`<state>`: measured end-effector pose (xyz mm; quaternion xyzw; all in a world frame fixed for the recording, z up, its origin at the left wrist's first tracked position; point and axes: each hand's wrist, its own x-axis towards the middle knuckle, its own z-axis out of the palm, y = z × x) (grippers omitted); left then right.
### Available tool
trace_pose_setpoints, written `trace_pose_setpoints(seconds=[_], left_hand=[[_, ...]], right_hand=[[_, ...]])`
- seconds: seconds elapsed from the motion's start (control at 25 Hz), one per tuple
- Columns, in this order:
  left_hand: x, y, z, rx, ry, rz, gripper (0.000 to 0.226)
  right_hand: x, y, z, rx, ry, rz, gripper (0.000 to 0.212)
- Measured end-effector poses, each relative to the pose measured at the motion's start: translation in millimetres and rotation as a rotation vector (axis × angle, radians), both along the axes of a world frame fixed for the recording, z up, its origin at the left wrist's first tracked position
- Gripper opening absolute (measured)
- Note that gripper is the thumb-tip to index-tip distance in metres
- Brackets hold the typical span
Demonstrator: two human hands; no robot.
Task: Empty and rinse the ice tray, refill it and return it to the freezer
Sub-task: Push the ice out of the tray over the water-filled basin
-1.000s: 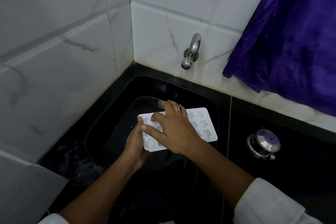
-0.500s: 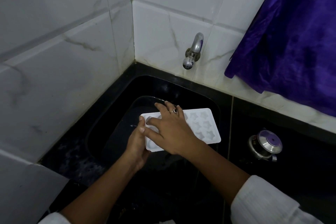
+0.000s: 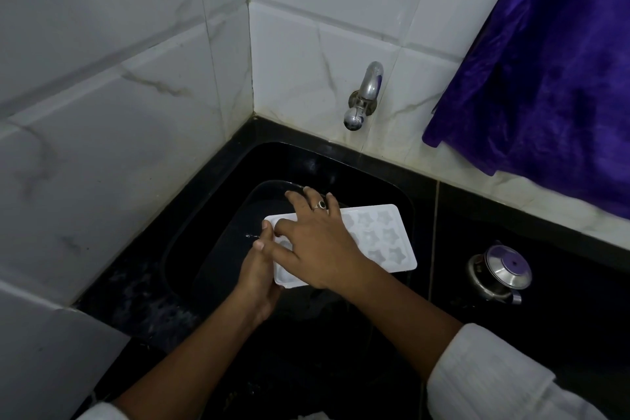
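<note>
While the right hand (image 3: 317, 242) lies spread across the top of the white ice tray (image 3: 385, 239), its fingers apart and fairly straight, I see their tips reaching just past the tray's far long edge, and a dark-stoned ring (image 3: 320, 204) sits on one finger. My view comes from the head camera, looking down. Just beside that hand, the left hand (image 3: 259, 269) clamps the tray's left short end, thumb pressed on the top face and the palm wrapped underneath. I cannot see the fingers below the tray. Between the two hands the tray is held roughly level, cavities facing up, and star-shaped moulds show on its uncovered right half. I cannot tell whether the moulds hold anything. Both forearms are bare, with a white sleeve (image 3: 484, 375) pushed up on the right arm. Below the tray lies a black sink (image 3: 392, 187) set into a black counter (image 3: 562, 334), and a curved glossy edge shows under the far side of the tray, though I cannot tell whether it is a separate vessel. Above and behind the sink, a small metal tap (image 3: 364, 95) juts from the white marble-patterned wall tiles (image 3: 102, 112), which meet in a corner to its left. On the counter to the right, well apart from the tray, stands a small steel pot (image 3: 499, 273) with a lid, and a purple cloth (image 3: 545, 78) hangs over the wall above it
</note>
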<state>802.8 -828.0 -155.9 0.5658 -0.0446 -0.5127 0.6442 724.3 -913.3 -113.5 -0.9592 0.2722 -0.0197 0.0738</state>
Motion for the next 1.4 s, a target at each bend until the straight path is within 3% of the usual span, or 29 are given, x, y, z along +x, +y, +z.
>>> trace_pose_setpoints(seconds=[0.2,0.44,0.64,0.84,1.04,1.4], left_hand=[[2.2,-2.2,2.3,0.002,0.002,-0.011,0.056],[-0.6,0.5,0.5,-0.014,-0.009,-0.012,0.057],[-0.1,-1.8,0.3,-0.007,-0.005,-0.015,0.057],[-2.1,0.4,-0.5,-0.025,-0.013,-0.021,0.055],[-3.8,2.6,4.6,-0.034,-0.014,-0.04,0.055],[-8.8,3.0,0.0,-0.012,-0.06,-0.022,0.056]], right_hand=[[1.1,-0.7,-1.7,-0.152,0.005,0.001,0.074],[-1.1,-1.0,1.5,0.049,0.0,-0.025,0.071],[-3.0,2.3,-4.1,-0.102,-0.015,-0.042,0.072],[-4.3,3.2,0.4,0.005,-0.027,-0.042,0.066],[-8.3,6.4,-2.0,-0.069,-0.02,-0.039,0.078],[-8.7,15.1,-1.9,0.157,-0.045,-0.101,0.066]])
